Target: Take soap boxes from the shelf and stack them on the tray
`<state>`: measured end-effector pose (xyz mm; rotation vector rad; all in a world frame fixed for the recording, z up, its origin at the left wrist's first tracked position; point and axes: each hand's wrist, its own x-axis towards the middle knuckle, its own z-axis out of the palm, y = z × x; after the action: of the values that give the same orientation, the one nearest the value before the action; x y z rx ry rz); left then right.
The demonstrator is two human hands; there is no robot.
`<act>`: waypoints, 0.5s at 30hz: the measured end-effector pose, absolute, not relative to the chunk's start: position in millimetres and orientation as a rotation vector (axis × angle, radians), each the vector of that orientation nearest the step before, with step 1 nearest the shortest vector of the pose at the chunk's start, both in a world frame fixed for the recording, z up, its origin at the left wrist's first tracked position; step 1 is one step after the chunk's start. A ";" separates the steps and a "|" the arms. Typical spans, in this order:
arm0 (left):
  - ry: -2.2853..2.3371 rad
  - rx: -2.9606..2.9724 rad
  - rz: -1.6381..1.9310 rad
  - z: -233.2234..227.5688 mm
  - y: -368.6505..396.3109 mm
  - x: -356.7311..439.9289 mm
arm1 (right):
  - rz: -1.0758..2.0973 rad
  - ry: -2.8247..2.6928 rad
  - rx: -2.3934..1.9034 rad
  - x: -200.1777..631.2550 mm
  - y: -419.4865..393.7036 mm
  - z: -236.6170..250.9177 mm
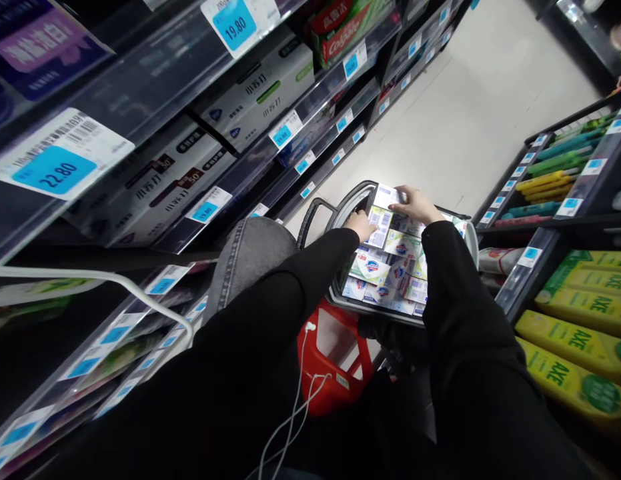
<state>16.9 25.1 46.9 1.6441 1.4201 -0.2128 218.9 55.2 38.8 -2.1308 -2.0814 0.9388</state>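
A dark basket [348,302] with a handle [309,212] is packed with several small soap boxes [369,267], white with blue and red logos and some green edges. My right hand [417,204] pinches a white soap box [385,196] at the top of the basket, thumb over its near side. Just left of it, my left hand [359,225] has its fingers curled on the end of another soap box [381,223], with a barcode face up. The undersides of both boxes are hidden.
Shelves with price tags [205,208] and toothpaste boxes [255,87] run along the left. At right are yellow AXE packs [580,347] and a rack of brushes [555,177]. A red basket [333,390], a white earphone cord [290,427] and my knee [255,260] are close by.
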 end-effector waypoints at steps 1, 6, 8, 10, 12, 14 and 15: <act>1.421 1.643 -0.212 47.2 25.4 16.8 | 0.934 -2.093 -2.138 218.7 55.3 37.6; 1.418 1.652 -0.227 49.3 27.0 15.1 | 0.821 -2.027 -2.129 226.4 58.7 39.5; 1.403 1.656 -0.243 50.8 27.5 14.8 | 0.781 -1.939 -2.099 232.4 54.5 49.1; 1.390 1.661 -0.262 52.1 27.8 14.7 | 0.740 -1.925 -2.071 234.9 41.3 62.6; 1.392 1.671 -0.272 52.0 28.0 14.5 | 0.670 -2.026 -2.071 230.8 17.8 75.4; 1.397 1.680 -0.267 49.5 28.0 14.1 | 0.581 -2.216 -2.080 220.3 -13.1 83.1; 1.390 1.686 -0.243 47.5 27.8 13.7 | 0.535 -2.317 -2.079 213.8 -29.3 84.1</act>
<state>13.7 27.8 47.5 1.6863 1.3898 -0.2431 213.8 -29.3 84.1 -2.0794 -2.3167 0.5347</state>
